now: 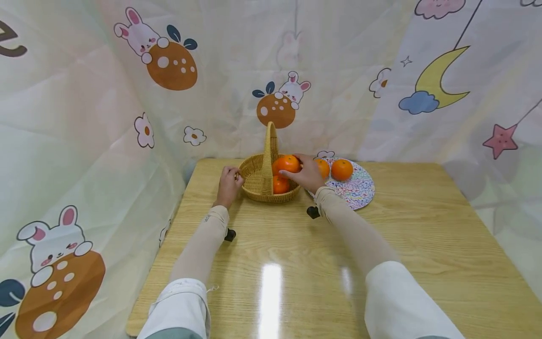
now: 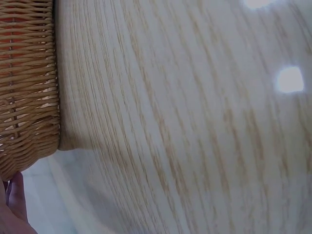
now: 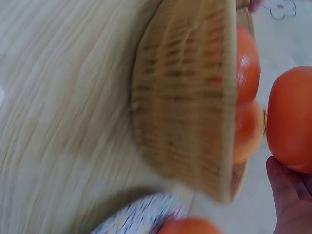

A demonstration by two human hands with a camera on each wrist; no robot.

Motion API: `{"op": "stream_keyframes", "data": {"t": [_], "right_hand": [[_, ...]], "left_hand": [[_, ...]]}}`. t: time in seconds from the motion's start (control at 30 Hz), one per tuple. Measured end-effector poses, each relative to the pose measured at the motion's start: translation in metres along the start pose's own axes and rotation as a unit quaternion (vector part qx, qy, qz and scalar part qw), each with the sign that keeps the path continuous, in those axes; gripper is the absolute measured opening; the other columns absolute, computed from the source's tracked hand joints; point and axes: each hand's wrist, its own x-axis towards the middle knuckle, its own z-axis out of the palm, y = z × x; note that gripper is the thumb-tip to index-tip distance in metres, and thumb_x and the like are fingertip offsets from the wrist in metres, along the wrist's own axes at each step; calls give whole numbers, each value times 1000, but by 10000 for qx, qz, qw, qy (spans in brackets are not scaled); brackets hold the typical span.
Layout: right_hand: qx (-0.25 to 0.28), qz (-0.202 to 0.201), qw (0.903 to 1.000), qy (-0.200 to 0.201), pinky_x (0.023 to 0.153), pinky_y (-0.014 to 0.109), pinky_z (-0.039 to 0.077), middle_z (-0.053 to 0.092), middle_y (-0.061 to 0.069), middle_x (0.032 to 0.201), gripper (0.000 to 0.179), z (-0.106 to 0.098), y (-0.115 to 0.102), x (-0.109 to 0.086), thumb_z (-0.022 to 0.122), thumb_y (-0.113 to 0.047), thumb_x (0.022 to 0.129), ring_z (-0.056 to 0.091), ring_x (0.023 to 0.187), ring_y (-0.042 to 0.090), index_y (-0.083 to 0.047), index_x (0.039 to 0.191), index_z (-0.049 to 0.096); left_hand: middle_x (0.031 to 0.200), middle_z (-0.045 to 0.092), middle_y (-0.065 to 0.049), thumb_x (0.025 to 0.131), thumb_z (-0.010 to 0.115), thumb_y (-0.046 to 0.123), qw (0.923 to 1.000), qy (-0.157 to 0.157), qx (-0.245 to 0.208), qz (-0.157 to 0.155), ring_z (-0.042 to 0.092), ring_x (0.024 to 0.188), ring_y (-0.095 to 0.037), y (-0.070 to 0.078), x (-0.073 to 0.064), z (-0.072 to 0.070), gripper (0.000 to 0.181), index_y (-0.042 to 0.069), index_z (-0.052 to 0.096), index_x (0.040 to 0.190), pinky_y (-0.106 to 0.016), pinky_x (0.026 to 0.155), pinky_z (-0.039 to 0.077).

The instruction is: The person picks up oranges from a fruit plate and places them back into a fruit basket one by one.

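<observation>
A: Head view first. Where are the hands?

B: Mid-frame. The left hand [image 1: 230,184] has its fingers curled at the left rim of the wicker basket [image 1: 251,184], probably to steady it. The right hand [image 1: 308,174] clamps an orange fruit [image 1: 289,162] between thumb and fingers, above the basket's right half; that side grip seems to leave the underside free.

A: Other fruit?

B: Basket fruit [image 1: 281,185] sits below the handle's right side. Two plate fruits [image 1: 342,169] rest on the speckled plate [image 1: 360,190], right of centre, presumably grouped for easy reach.

A: Left wrist view?

B: The basket fills the upper left; fingertips [image 2: 18,195] touch it at lower left. How firmly, I cannot tell.

A: Right wrist?

B: The held fruit is at the right edge, fingers against it, beside the basket's open mouth. Two fruits show past the rim; the plate is at the bottom.
</observation>
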Motion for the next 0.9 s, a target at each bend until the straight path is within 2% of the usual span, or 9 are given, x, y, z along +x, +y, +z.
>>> {"op": "stream_keyframes", "data": {"t": [0.1, 0.3, 0.47, 0.67, 0.77, 0.9], "right_hand": [[-29, -74, 9999, -90, 89, 41, 51, 60, 5, 126, 77, 14, -10, 8, 80, -50, 75, 59, 106, 22, -10, 136, 55], [-122, -367, 9986, -356, 88, 40, 53, 57, 11, 130, 69, 37, -21, 19, 78, -32, 81, 58, 109, 25, -4, 138, 52], [-17, -508, 9973, -530, 82, 37, 54, 61, 9, 120, 69, 51, -26, 21, 82, -39, 77, 61, 102, 23, -5, 132, 56], [71, -773, 9943, -727, 83, 37, 52, 64, 4, 105, 55, 62, -24, 24, 80, -45, 78, 61, 95, 19, -9, 115, 61], [-45, -747, 9936, -843, 77, 39, 50, 63, 6, 97, 51, 64, -24, 23, 79, -44, 79, 59, 87, 22, -7, 107, 60], [-353, -910, 9896, -1059, 87, 46, 46, 63, 11, 99, 49, 68, -22, 25, 76, -39, 84, 59, 93, 27, -3, 114, 60]], "left_hand": [[115, 50, -19, 90, 56, -5, 10000, 76, 5, 43, 56, 106, -30, 0, 0, -1, 23, -14, 63, 111, -34, 91, 51], [114, 51, -20, 88, 57, -8, 9997, 192, 105, 141, 57, 104, -30, -3, 2, 0, 23, -15, 63, 109, -34, 88, 52], [113, 52, -21, 88, 57, -6, 9994, 242, 149, 205, 57, 103, -30, -2, 3, 1, 24, -15, 64, 109, -34, 87, 52], [114, 52, -19, 88, 58, -7, 9993, 281, 191, 152, 56, 104, -29, -2, 4, 1, 23, -13, 65, 109, -34, 87, 51], [114, 52, -20, 87, 59, -8, 9992, 233, 266, 167, 56, 105, -30, 0, 2, 1, 22, -13, 65, 107, -34, 88, 51], [113, 52, -19, 86, 60, -9, 9988, 164, 433, 142, 56, 105, -29, 2, 0, 0, 20, -12, 66, 106, -34, 88, 50]]}}
